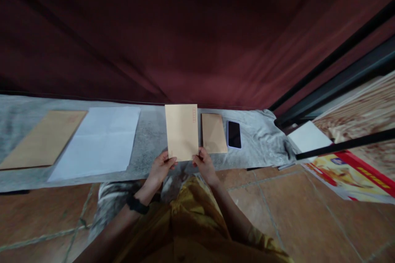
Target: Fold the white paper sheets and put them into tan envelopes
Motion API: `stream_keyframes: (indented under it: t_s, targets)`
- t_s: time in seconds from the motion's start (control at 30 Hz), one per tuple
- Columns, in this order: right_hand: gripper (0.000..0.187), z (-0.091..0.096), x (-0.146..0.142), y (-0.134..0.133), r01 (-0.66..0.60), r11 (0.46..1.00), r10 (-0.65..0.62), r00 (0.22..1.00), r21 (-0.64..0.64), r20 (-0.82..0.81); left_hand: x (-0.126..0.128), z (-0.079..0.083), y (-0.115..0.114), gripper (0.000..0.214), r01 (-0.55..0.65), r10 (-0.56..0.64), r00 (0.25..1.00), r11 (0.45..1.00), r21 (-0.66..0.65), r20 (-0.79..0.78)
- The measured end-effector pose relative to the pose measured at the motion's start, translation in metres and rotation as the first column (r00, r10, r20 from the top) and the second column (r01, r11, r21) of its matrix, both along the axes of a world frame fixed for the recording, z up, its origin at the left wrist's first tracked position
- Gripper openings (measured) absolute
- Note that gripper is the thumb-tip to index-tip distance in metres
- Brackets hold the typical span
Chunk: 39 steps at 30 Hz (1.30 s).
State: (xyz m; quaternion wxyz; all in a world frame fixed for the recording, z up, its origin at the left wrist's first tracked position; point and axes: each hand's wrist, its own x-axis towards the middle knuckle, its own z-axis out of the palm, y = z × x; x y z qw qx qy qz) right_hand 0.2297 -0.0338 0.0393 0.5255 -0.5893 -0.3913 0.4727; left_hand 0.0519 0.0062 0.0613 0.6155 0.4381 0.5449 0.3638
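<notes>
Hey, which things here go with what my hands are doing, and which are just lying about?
Belong to it:
Tan envelope, held at its lower edge by your left hand and right hand
Probably the brown packet beside it, the white paper and the large brown paper item at far left

Probably just lying about:
Phone
Red-and-yellow printed package, far right

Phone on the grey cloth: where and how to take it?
Across its long edges, mid-length, probably from above and slightly right: the phone lies flat, screen up, with a brown envelope close on its left and grey cloth on its right. The right grip is nearer but holds the pale envelope by its near right corner.
</notes>
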Motion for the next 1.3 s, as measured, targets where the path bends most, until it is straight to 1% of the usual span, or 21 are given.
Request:
stream_keyframes:
  t_s: [0.07,0.2,0.33,0.43,0.63,0.8,0.97,1.13,1.23,1.3]
  targets:
    - [0.022,-0.004,-0.001,0.000,-0.006,1.000,0.006,1.000,0.008,0.015,0.000,0.001,0.000,0.052,-0.004,0.004,1.000,1.000,-0.004,0.000]
    - [0.017,-0.008,-0.001,0.000,-0.004,1.000,0.003,1.000,0.017,0.023,0.001,-0.003,0.003,0.052,-0.008,0.008,1.000,1.000,0.014,0.021]
    - [0.019,-0.005,0.001,0.000,0.011,1.000,-0.011,1.000,0.007,-0.016,0.004,-0.005,0.005,0.054,-0.005,0.004,1.000,1.000,0.025,0.029]
    - [0.019,-0.004,0.003,0.000,0.017,1.000,-0.017,0.999,0.012,-0.028,0.006,-0.004,0.004,0.054,0.020,-0.020,0.999,1.000,0.012,0.028]
    - [0.017,-0.005,0.005,-0.001,0.029,0.999,-0.026,0.998,0.041,-0.052,0.006,-0.005,0.001,0.053,0.016,-0.016,1.000,1.000,-0.021,0.022]
    - [0.018,-0.002,0.010,-0.002,0.059,0.998,-0.059,0.998,0.037,-0.026,0.010,-0.006,0.004,0.049,0.026,-0.026,1.000,0.999,-0.027,0.015]
    - [0.027,0.006,0.025,-0.003,0.146,0.988,-0.147,0.989,0.045,0.027,0.025,-0.009,0.014,0.049,0.025,-0.025,1.000,1.000,0.000,0.013]
    - [0.034,0.011,0.048,-0.001,0.212,0.975,-0.219,0.970,0.073,0.109,0.049,-0.013,0.025,0.047,0.054,-0.052,0.998,0.995,0.084,-0.026]
    - [0.036,0.012,0.061,0.000,0.265,0.959,-0.277,0.954,0.103,0.117,0.064,-0.016,0.030,0.050,0.071,-0.068,0.997,0.992,0.102,-0.036]
    - [0.036,0.011,0.069,0.000,0.299,0.949,-0.310,0.943,0.102,0.124,0.073,-0.018,0.033,0.051,0.078,-0.075,0.997,0.991,0.111,-0.034]
